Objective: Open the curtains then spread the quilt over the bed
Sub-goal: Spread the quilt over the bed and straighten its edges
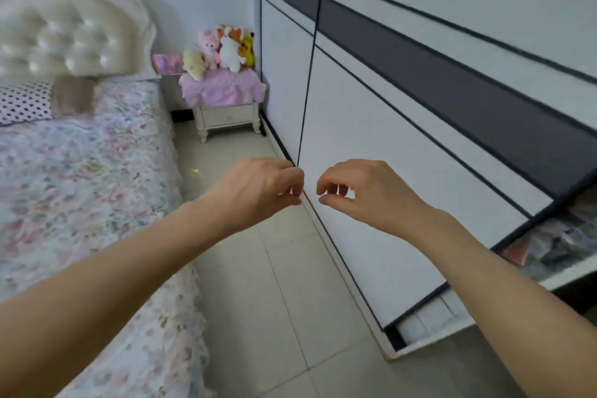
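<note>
The bed (84, 171) lies along the left, covered with a pale floral spread, with a dotted pillow (22, 102) at its head under a cream tufted headboard (64, 39). No curtains and no quilt show in this view. My left hand (261, 191) and my right hand (358, 194) hang side by side over the tiled floor between the bed and the wardrobe. Both have loosely curled fingers and hold nothing. They are a small gap apart.
A white wardrobe (420, 139) with dark stripes fills the right; its sliding door stands partly open at the lower right, showing folded clothes (555, 242). A white nightstand (226, 113) with a pink cloth and several plush toys (226, 48) stands in the far corner.
</note>
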